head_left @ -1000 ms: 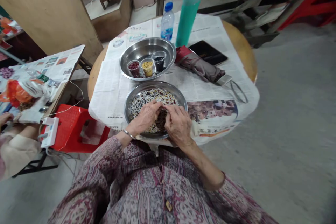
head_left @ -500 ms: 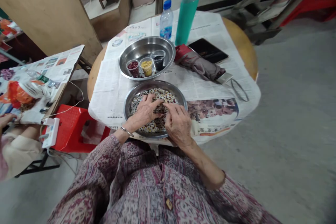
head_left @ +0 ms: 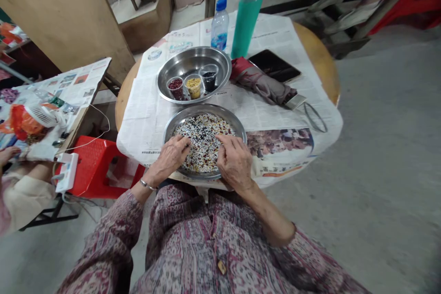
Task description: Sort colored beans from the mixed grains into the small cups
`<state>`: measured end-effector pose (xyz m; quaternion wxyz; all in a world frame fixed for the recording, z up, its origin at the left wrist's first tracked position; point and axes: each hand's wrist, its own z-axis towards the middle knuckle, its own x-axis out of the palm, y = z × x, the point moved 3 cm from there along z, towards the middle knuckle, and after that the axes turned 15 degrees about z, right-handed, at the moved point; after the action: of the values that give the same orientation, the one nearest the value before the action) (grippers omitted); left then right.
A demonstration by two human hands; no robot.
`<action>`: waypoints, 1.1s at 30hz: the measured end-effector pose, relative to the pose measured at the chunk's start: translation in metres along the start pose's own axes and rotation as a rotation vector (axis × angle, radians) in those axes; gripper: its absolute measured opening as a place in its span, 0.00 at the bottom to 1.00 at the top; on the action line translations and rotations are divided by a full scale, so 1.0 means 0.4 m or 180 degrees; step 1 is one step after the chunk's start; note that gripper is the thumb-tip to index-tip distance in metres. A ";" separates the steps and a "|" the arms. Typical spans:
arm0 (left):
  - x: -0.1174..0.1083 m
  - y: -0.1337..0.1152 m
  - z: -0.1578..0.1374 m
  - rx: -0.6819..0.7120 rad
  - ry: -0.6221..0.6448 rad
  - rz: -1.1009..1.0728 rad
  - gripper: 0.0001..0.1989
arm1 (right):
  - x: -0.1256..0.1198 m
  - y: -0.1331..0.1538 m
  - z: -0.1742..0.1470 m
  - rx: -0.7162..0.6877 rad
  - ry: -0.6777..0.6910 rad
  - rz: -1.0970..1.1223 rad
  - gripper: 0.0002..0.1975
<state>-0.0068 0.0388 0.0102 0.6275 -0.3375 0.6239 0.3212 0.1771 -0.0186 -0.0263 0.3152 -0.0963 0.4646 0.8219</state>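
Observation:
A steel basin (head_left: 238, 125) in front of me holds a spread layer of mixed grains or beans (head_left: 203, 144), white, black, yellow and dark red. My left hand (head_left: 174, 154) is over the basin's left side, fingers curled together at the edge of the mix. At the right rim rests my right hand (head_left: 234, 158), its fingers folded and the index tip over the mix. Whatever either hand pinches is hidden. Just beyond, a second steel basin (head_left: 167, 71) contains three clear cups, with red beans (head_left: 176, 86), yellow beans (head_left: 193, 87) and black beans (head_left: 209, 80).
Newspaper (head_left: 138, 119) covers the round table. Behind the basins stand a water bottle (head_left: 219, 25) and a tall teal bottle (head_left: 250, 11). A folded umbrella (head_left: 263, 85) and a dark tablet (head_left: 274, 65) lie right. A red stool (head_left: 91, 170) and another person's hand (head_left: 8, 154) are left.
My left hand has moved left, away from my right hand, uncovering the middle of the mix. The mix looks more evenly spread. My right hand has stayed nearly in place.

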 end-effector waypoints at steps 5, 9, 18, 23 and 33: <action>-0.009 -0.058 -0.028 0.0592 0.0349 -0.0290 0.22 | 0.003 -0.007 -0.004 0.0013 0.0008 0.0074 0.19; 0.010 -0.111 0.018 0.0805 0.0397 -0.0138 0.19 | 0.004 -0.008 -0.005 0.0022 0.0031 0.0059 0.19; 0.029 -0.090 0.144 0.0572 -0.0139 0.0516 0.17 | 0.003 0.002 0.002 0.0091 -0.0005 -0.0003 0.18; 0.011 -0.014 0.131 -0.0007 0.0059 0.0644 0.16 | -0.001 0.005 0.002 0.0119 0.0046 0.0036 0.19; 0.004 -0.086 0.012 0.0857 0.0260 0.0037 0.17 | 0.005 -0.004 -0.003 0.0106 0.0032 -0.0020 0.18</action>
<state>0.0241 0.0233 0.0095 0.6393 -0.2594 0.6882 0.2243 0.1765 -0.0180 -0.0289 0.3169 -0.0967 0.4795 0.8126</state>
